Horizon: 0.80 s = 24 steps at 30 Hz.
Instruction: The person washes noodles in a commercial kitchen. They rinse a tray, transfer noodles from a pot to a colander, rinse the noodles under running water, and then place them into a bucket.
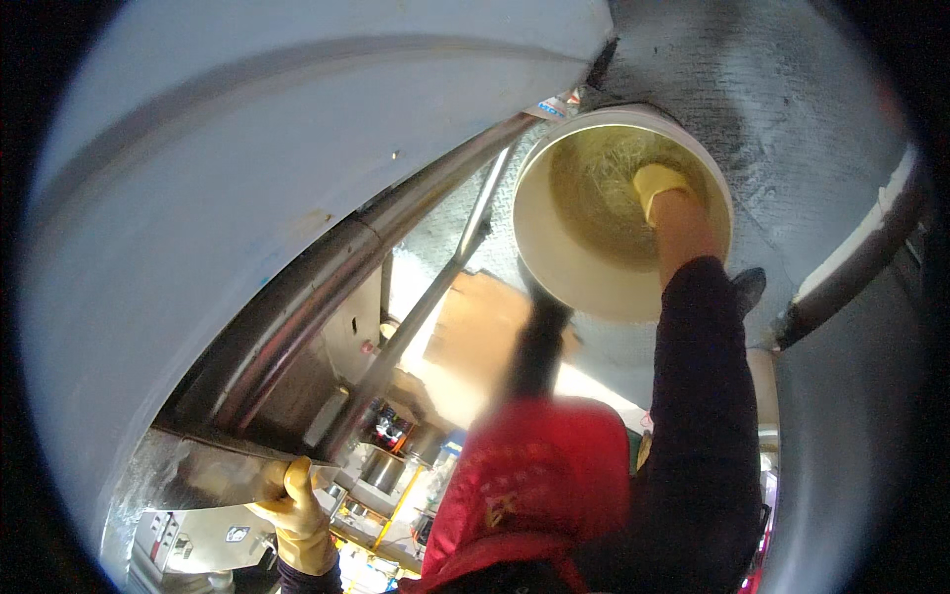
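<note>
My right hand (660, 187), in a yellow glove, reaches down into a white plastic bucket (540, 256). Cloudy yellowish liquid (594, 204) with streaks on its surface shows inside. The glove's fingers point down into the bucket and are out of sight, so whether they grip something cannot be told. At the lower left, my left hand (300, 523), also in a yellow glove, is closed around the end of a flat metal piece (215, 471), its thumb over the upper edge.
A large pale curved panel (223, 163) bulges along the left, with a dark metal tube (415, 200) under its edge. The bucket stands on a textured metal floor (772, 185). Brown cardboard (475, 319) lies below it. A metal pot (382, 469) appears among blurred equipment.
</note>
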Motion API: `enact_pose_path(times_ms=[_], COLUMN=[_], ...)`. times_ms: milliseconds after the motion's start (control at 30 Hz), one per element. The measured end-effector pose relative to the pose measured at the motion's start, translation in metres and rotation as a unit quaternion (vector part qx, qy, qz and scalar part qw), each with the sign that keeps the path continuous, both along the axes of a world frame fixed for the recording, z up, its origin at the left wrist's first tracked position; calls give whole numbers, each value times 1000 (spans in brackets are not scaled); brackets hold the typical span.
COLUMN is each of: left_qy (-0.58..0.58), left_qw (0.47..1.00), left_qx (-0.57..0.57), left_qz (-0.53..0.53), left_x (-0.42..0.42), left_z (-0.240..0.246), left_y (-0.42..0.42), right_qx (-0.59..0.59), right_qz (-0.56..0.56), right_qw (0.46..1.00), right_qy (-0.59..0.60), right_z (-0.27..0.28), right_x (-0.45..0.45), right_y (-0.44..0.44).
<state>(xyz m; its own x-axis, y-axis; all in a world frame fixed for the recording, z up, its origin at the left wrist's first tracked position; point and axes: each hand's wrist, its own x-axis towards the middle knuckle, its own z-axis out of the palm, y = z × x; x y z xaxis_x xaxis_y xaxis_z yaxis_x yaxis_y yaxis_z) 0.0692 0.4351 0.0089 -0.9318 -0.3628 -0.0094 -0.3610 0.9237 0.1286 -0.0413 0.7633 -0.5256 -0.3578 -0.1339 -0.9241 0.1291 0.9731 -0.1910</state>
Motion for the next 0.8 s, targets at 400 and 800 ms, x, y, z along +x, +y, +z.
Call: enact_pose_path(times_ms=[400, 800], left_qy=[1, -42], left_qw=[1000, 998], left_qx=[0, -36], left_qz=[-3, -2], left_x=[19, 11], left_z=[1, 13], left_y=[-32, -19], right_qx=[-217, -27], right_qz=[-116, 123], right_qw=[949, 991], right_qy=[197, 38], right_z=[35, -44], right_x=[2, -25], right_y=[-50, -16])
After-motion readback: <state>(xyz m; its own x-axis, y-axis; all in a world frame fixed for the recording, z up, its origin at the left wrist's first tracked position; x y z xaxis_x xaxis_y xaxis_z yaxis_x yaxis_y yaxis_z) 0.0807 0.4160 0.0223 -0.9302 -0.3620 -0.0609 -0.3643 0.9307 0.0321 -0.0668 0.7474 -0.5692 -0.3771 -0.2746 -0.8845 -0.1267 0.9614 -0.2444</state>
